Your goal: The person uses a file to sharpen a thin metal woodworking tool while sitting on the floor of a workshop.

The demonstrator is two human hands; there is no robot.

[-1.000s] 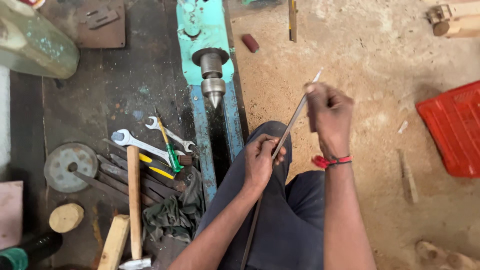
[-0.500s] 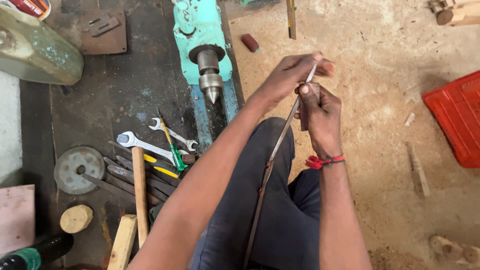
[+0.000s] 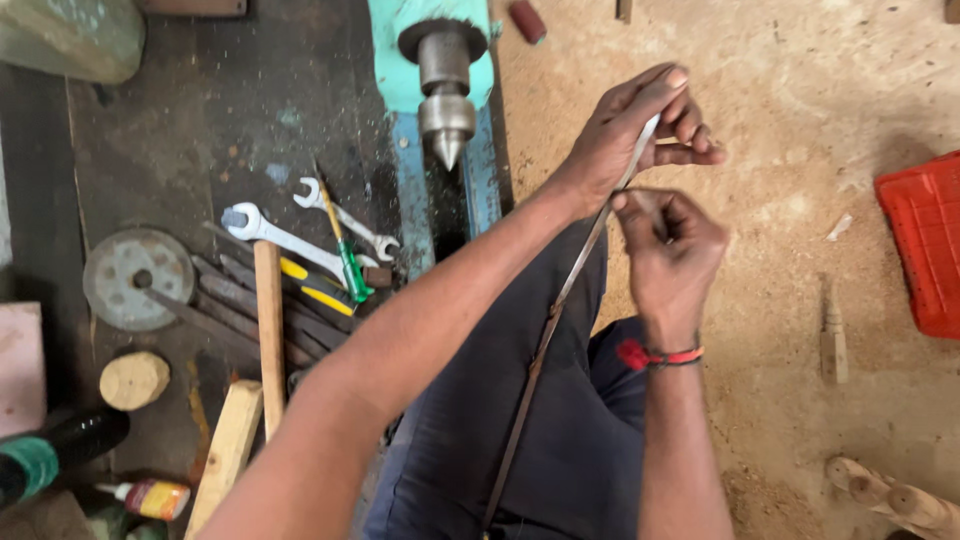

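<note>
I hold a long thin metal strip that runs from my lap up to my hands. My left hand grips the strip near its top end, fingers curled around it. Just below, my right hand pinches the same strip; a red thread band circles that wrist. Both hands hover over my dark trousers and the sawdust-covered floor. The pointed steel centre of a teal lathe stands to the left of my left forearm.
Spanners, a green-handled screwdriver, chisels, a hammer handle, a grey metal disc and a wooden round lie on the dark bench at left. A red crate sits at right; turned wooden pieces lie at bottom right.
My left hand has gone from mid-strip near my lap up to the top end, above my right hand. The view has moved closer to the lathe.
</note>
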